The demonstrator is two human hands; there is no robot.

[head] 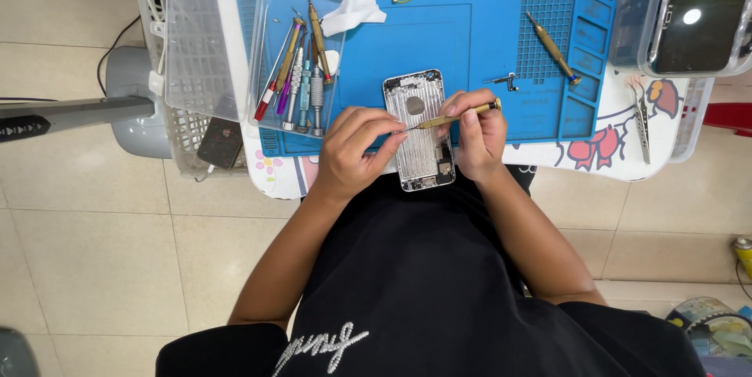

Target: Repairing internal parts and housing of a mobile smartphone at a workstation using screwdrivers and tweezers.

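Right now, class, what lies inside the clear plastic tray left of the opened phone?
The clear tray holds a bundle of screwdrivers with gold, red, purple, blue and silver handles, lying side by side. What lies beneath them, and some of their tips, is covered, so any smaller parts cannot be made out.

A small phone-repair workbench: a blue repair mat (470,40) covers the desk (627,157). Left of the mat sits a clear tray of precision screwdrivers (301,71); on the mat lie an opened phone housing (419,130) and another brass screwdriver (552,48). Beige floor tiles (94,251) surround it.
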